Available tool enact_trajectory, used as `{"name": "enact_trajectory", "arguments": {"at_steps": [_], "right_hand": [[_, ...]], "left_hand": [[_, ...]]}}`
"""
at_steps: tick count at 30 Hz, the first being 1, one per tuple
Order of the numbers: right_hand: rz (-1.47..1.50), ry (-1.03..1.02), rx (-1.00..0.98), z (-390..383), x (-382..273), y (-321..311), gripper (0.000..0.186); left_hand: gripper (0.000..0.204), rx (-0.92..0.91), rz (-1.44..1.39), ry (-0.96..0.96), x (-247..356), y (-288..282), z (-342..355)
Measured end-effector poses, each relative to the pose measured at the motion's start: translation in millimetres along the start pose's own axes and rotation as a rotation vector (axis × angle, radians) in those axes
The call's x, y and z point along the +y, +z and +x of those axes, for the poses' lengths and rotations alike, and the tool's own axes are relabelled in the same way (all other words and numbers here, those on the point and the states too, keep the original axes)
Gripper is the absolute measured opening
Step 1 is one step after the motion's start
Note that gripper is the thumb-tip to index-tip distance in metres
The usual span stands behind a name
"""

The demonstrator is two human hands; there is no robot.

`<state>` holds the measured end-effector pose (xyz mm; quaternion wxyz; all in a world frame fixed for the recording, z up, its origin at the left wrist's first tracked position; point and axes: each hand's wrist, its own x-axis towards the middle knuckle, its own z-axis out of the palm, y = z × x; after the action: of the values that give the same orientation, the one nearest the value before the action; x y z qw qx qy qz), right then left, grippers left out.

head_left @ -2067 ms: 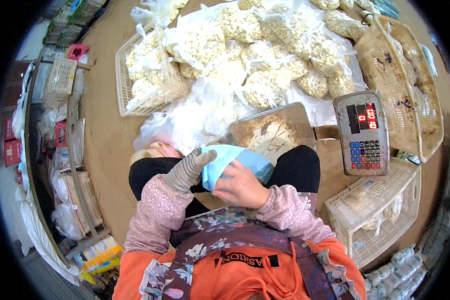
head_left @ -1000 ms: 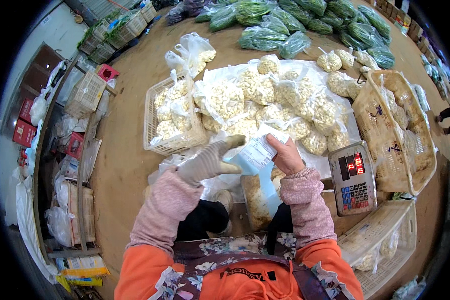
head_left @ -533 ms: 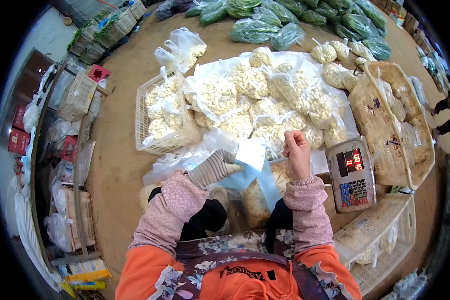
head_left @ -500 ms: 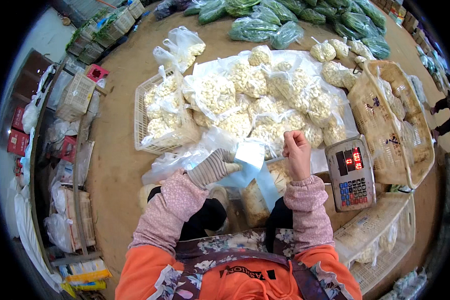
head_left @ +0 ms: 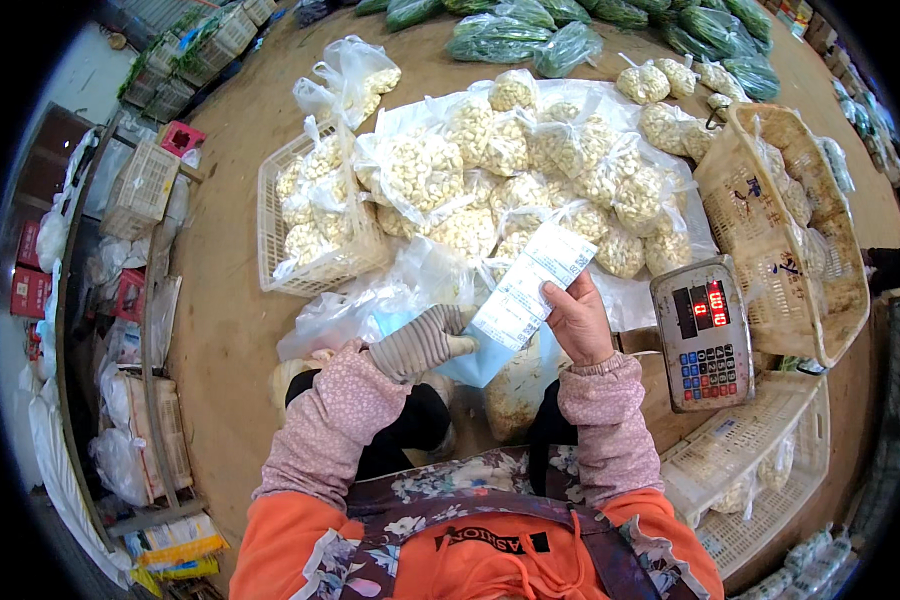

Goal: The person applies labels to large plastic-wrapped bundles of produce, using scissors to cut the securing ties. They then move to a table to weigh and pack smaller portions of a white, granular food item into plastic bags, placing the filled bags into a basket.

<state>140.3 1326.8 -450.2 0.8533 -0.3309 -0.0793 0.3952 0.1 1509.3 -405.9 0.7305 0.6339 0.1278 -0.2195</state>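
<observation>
Left hand (head_left: pixel 422 342): gloved, fingers closed on the near end of a strip of white labels (head_left: pixel 533 283) and on the pale blue plastic bag (head_left: pixel 475 360) beneath.
Right hand (head_left: pixel 576 320): bare, pinching the strip's right edge between thumb and fingers.
Strip position: held above the lap, tilted, far end pointing toward the pile of bagged peeled garlic (head_left: pixel 530 180).
White plastic crate (head_left: pixel 310 225): far left, filled with more garlic bags.
Digital scale (head_left: pixel 703 332): just right of the right hand, red display lit.
Wicker basket (head_left: pixel 782 225): right, beyond the scale.
Green vegetable bags (head_left: pixel 570 30): far edge of the floor.
Risk, tearing: probable if both hands pull apart along the strip.
Risk, bag loss: glove grip shared by two items; blue bag likely to slip if loosened.
</observation>
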Motion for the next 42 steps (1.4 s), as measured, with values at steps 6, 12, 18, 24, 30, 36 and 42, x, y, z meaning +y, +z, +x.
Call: {"name": "enact_trajectory", "arguments": {"at_steps": [6,12,18,24,30,36,42], "right_hand": [[0.009,0.009,0.017,-2,0,6,0.039],[-0.074,-0.013,0.016,-5,3,18,0.044],[-0.911,-0.466,0.413,-5,0,1,0.047],[-1.396,-0.338,-0.353,-3,-8,23,0.020],[-0.097,0.356,0.165,66,-3,-92,0.041],[-1.745,-0.514,0.802,258,-65,-199,0.025],[-2.028,-0.506,0.924,371,-42,-232,0.047]], "left_hand": [[0.051,-0.049,-0.046,0.018,-5,0,-1],[0.039,0.076,-0.163,0.066,15,20,14],[0.024,0.325,-0.052,0.079,-1,17,27],[0.022,0.276,0.323,0.109,-16,12,38],[0.022,0.349,0.241,-0.120,-16,-5,28],[0.017,0.469,-0.236,0.003,19,-6,-7],[0.015,0.608,-0.495,0.069,31,15,-40]]}}
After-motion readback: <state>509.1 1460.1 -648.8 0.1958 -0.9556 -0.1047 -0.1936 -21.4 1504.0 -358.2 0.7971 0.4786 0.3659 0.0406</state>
